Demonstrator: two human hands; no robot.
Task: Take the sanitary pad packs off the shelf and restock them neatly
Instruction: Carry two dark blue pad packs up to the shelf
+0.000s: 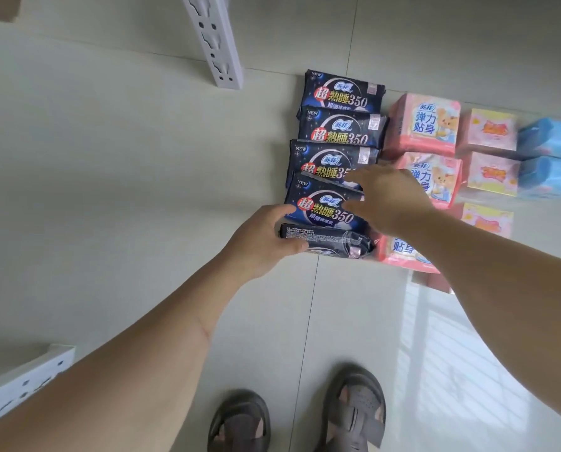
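Left hand: the left hand (261,238) grips the near dark navy plastic pad pack (326,240) on the pale tiled floor (142,158).
Right hand: the right hand (388,199), fingers spread, rests on the next navy pack (321,207).
Right of the row: pink packs (426,123).

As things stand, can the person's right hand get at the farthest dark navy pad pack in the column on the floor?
Probably yes. The right hand hovers open over the nearer packs, and nothing lies on top of the farthest dark navy pack. The pink packs sit beside it, so the way looks free.
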